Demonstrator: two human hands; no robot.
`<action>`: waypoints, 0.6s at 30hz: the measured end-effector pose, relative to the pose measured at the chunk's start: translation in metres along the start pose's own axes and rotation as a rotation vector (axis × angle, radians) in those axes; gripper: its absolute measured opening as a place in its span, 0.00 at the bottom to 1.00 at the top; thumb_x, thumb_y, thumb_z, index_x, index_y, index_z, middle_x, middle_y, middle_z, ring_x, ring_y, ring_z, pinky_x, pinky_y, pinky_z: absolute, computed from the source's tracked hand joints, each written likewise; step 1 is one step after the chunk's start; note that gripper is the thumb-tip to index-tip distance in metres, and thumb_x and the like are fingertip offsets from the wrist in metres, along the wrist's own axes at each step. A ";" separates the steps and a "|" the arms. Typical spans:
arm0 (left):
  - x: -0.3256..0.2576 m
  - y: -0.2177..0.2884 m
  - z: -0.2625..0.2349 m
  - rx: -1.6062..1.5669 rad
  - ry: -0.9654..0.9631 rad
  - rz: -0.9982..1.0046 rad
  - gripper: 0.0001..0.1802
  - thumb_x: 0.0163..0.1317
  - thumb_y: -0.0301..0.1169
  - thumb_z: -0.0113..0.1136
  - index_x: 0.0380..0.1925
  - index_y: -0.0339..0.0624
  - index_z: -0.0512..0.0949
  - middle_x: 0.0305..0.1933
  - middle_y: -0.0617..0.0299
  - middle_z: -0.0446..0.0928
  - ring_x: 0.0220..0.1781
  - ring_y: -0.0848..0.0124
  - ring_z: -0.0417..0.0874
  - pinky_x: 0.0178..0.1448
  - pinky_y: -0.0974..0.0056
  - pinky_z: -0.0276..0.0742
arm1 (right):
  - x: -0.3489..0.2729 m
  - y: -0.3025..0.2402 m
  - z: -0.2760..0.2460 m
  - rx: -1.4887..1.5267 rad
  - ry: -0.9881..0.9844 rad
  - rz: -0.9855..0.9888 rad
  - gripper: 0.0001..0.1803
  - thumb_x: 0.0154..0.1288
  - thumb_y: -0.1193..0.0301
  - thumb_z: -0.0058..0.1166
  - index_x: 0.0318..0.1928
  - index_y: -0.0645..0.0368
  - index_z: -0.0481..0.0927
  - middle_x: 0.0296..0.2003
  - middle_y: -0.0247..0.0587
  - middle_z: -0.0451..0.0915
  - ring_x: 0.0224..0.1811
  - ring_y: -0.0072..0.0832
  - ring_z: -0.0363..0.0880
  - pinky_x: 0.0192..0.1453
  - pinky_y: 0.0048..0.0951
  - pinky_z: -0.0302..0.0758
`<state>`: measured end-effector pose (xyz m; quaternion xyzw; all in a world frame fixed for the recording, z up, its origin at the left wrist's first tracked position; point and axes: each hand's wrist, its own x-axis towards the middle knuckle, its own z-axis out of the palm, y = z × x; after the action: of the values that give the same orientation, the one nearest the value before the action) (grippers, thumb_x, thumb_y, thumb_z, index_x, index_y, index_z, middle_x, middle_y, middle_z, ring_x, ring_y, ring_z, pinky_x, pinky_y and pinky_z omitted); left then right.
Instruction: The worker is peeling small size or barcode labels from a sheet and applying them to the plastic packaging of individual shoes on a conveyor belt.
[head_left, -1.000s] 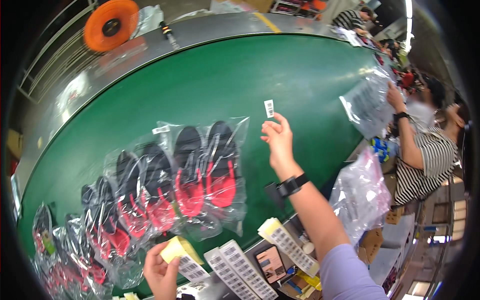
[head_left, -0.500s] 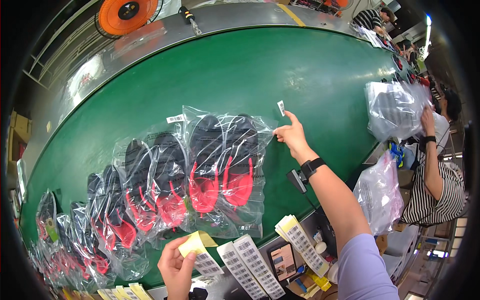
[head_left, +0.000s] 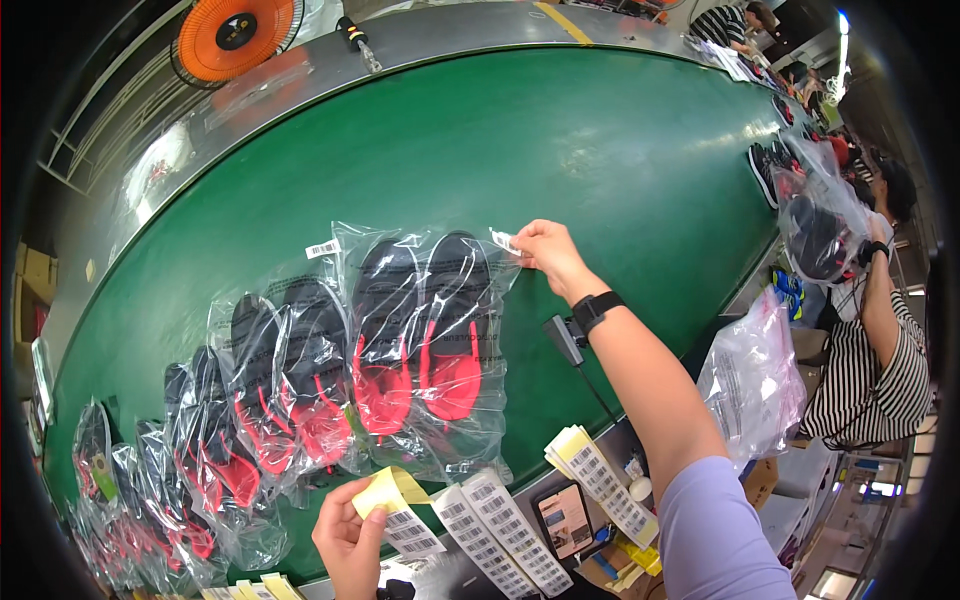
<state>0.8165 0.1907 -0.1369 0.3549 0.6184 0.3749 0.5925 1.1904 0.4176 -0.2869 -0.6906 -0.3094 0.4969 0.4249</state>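
Pressing a small barcode sticker (head_left: 503, 241) onto the top right corner of the nearest bag of shoes (head_left: 425, 345), my right hand (head_left: 545, 255) has its fingertips pinched together on the sticker. One second ago that hand held the sticker in the air, clear of the bags — now it has come down to the plastic, and I judge the label is at the point of sticking. The bag holds a black and red pair and lies on the green belt (head_left: 600, 150), overlapping a row of similar bags (head_left: 260, 380) to its left. My left hand (head_left: 350, 530) is closed on a yellow-backed label sheet (head_left: 400, 505) at the near edge — more label strips (head_left: 490, 535) lie beside it.
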 end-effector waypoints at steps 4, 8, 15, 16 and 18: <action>-0.001 -0.004 0.012 -0.001 -0.030 -0.025 0.20 0.61 0.14 0.57 0.54 0.29 0.71 0.48 0.53 0.81 0.47 0.73 0.83 0.52 0.71 0.76 | 0.008 0.026 -0.012 -0.312 0.220 -0.146 0.06 0.53 0.79 0.67 0.25 0.64 0.80 0.23 0.46 0.82 0.25 0.29 0.81 0.30 0.32 0.78; -0.006 0.005 0.004 0.078 -0.161 -0.130 0.26 0.66 0.14 0.55 0.64 0.29 0.67 0.60 0.50 0.75 0.58 0.67 0.79 0.58 0.67 0.77 | -0.006 0.027 -0.003 -0.519 0.391 -0.237 0.41 0.51 0.78 0.70 0.66 0.65 0.64 0.29 0.47 0.84 0.33 0.33 0.86 0.41 0.36 0.82; -0.011 0.004 0.026 -0.021 -0.090 0.010 0.26 0.67 0.16 0.55 0.65 0.30 0.67 0.59 0.52 0.76 0.54 0.70 0.80 0.58 0.69 0.76 | -0.166 0.059 0.045 -0.064 0.190 -0.378 0.31 0.65 0.64 0.65 0.64 0.62 0.69 0.57 0.48 0.77 0.52 0.30 0.78 0.55 0.34 0.76; -0.012 0.005 0.024 0.011 -0.069 0.035 0.25 0.67 0.16 0.55 0.65 0.30 0.68 0.58 0.52 0.77 0.53 0.71 0.81 0.56 0.70 0.77 | -0.180 0.054 0.063 -0.110 0.090 -0.368 0.37 0.65 0.62 0.65 0.69 0.61 0.65 0.64 0.52 0.73 0.62 0.36 0.76 0.65 0.37 0.72; -0.015 0.001 0.020 0.134 -0.072 0.011 0.23 0.68 0.17 0.55 0.63 0.31 0.70 0.55 0.53 0.80 0.49 0.71 0.82 0.52 0.71 0.78 | -0.182 0.045 0.083 -0.227 -0.007 -0.445 0.45 0.61 0.65 0.67 0.74 0.60 0.58 0.70 0.57 0.64 0.72 0.46 0.65 0.73 0.39 0.64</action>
<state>0.8376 0.1790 -0.1294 0.4104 0.6184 0.3227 0.5874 1.0543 0.2657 -0.2625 -0.6470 -0.5090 0.3555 0.4427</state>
